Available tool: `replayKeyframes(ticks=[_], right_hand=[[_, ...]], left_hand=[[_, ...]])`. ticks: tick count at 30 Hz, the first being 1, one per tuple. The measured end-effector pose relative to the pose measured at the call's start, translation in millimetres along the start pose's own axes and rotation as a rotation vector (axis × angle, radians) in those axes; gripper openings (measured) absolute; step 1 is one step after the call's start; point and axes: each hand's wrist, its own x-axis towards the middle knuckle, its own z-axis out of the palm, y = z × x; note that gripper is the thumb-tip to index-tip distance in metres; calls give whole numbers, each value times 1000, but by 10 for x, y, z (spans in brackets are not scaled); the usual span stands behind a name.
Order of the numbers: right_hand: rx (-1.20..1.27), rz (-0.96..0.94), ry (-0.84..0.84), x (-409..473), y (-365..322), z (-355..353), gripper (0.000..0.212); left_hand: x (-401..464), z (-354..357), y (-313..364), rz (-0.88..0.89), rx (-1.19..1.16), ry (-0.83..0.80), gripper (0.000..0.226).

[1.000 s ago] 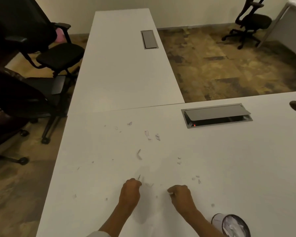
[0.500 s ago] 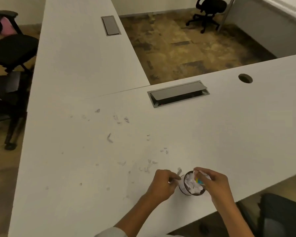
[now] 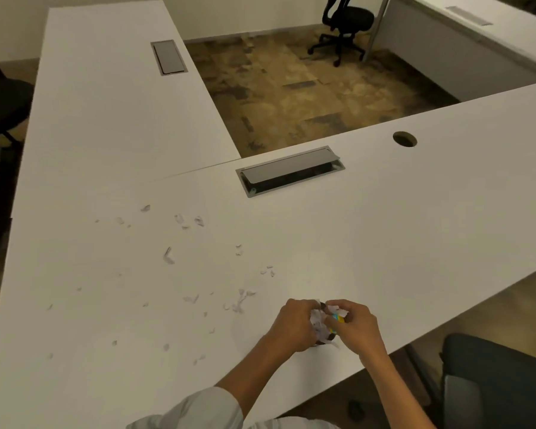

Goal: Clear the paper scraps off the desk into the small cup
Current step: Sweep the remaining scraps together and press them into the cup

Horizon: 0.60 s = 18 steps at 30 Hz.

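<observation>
The small cup (image 3: 330, 338) stands near the desk's front edge, almost wholly covered by my two hands; only a dark bit of its rim shows. White paper scraps (image 3: 320, 327) fill it. My left hand (image 3: 294, 326) curls over the cup's left side with scraps under its fingers. My right hand (image 3: 355, 328) pinches white and coloured scraps (image 3: 336, 315) above the cup's right side. Several small loose scraps (image 3: 242, 300) lie scattered over the white desk (image 3: 384, 243) to the left of the cup.
A grey cable hatch (image 3: 290, 170) is set in the desk behind the scraps, and a round cable hole (image 3: 404, 139) lies farther right. A second desk wing (image 3: 112, 103) runs away at the left. A dark chair seat (image 3: 498, 382) sits below the desk's front edge at right.
One second ago both hands were gathering scraps on the desk left of the cup. They have since moved to the cup and closed in over its mouth. The camera view swung right.
</observation>
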Motion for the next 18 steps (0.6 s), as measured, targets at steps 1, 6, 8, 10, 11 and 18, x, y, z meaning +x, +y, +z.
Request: replayKeyframes(ticks=[1,6,8,10,11,18], right_hand=[[-20,-11,-10,3,-3,2,24],[-184,-74,-35,-30,-17,5,34],[-192,-87,-53,-48,-3,-13,40],[-191,-77,-78,-63,15,-40,49],[-193,-68,-89,-74,23,-59,53],[-231,-81,33,-224,49,-213,47]], left_hand=[[-7,-20,3,-5,11,-6,50],[-42,-107,-18,-34,23,21,45],[-52,-122,-52,-42,3,50,40],[-53,-124,-94,-44,-16,77,33],[-49,-120,-113,-41,-29,87,31],[-57,-110,-158,70,79,149,39]])
